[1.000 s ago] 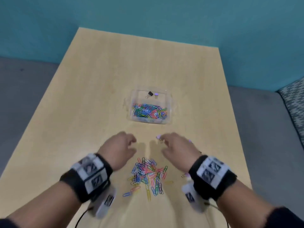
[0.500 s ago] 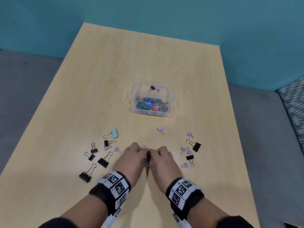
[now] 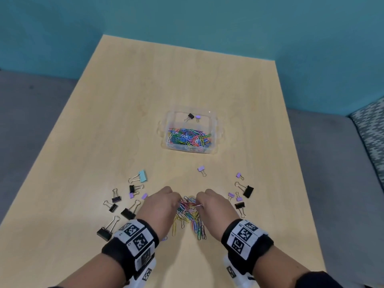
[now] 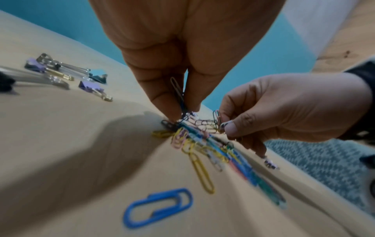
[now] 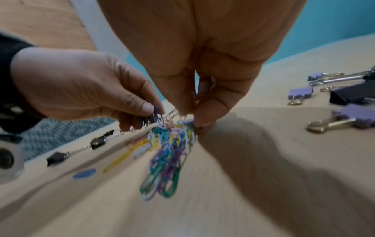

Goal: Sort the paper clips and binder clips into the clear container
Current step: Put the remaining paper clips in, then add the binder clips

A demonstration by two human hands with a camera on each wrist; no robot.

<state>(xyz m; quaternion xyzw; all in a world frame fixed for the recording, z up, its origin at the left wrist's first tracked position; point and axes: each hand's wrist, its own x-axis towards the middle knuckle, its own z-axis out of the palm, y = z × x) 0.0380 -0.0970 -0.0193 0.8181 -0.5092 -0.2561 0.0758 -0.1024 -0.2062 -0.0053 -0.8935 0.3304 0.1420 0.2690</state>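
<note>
A heap of coloured paper clips (image 3: 190, 219) lies near the table's front edge, between my hands. My left hand (image 3: 177, 201) pinches a few tangled clips (image 4: 178, 96) at the top of the heap. My right hand (image 3: 198, 202) pinches several more (image 5: 194, 102) beside it, and a short chain of clips hangs between the two hands. The clear container (image 3: 166, 129) stands beyond, at mid table. It holds many paper clips (image 3: 189, 139) in its near half and two binder clips (image 3: 193, 117) in its far half.
Several black, purple and light blue binder clips (image 3: 128, 213) lie to the left of my left hand. More black and purple ones (image 3: 247, 191) lie to the right, and a purple one (image 3: 201, 169) ahead. A single blue paper clip (image 4: 158, 208) lies under my left wrist.
My hands came back from near the container to the paper clip heap and met over it. Since then they have drawn slightly apart, each with clips pinched.
</note>
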